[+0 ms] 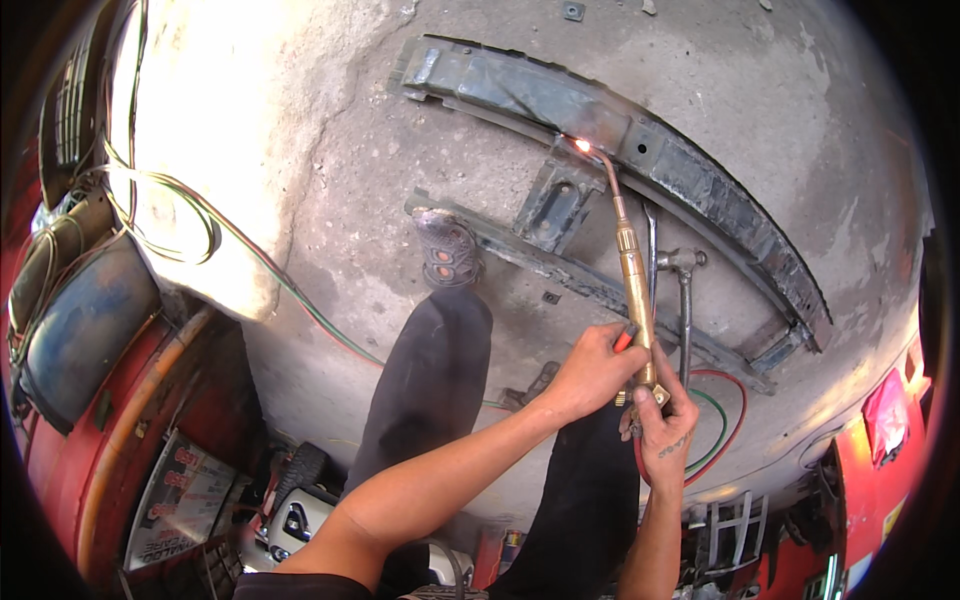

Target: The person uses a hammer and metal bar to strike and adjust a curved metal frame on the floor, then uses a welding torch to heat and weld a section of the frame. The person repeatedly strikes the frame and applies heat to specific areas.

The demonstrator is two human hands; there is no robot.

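A brass gas torch points away from me, and a bright flame glows at its bent copper tip. My left hand is closed on the torch's handle, with a small orange-red thing showing between the fingers; I cannot make out its kind. Just behind, my right hand is closed around the valve end. The flame meets the edge of a long curved grey metal beam, where a bracket joins it. A straight, worn metal bar lies at the bracket's near end.
A hammer and a slim metal rod lie right of the torch. Red and green hoses cross the concrete floor on the left and loop by my right hand. My shoe rests by the bar. Car panels stand far left.
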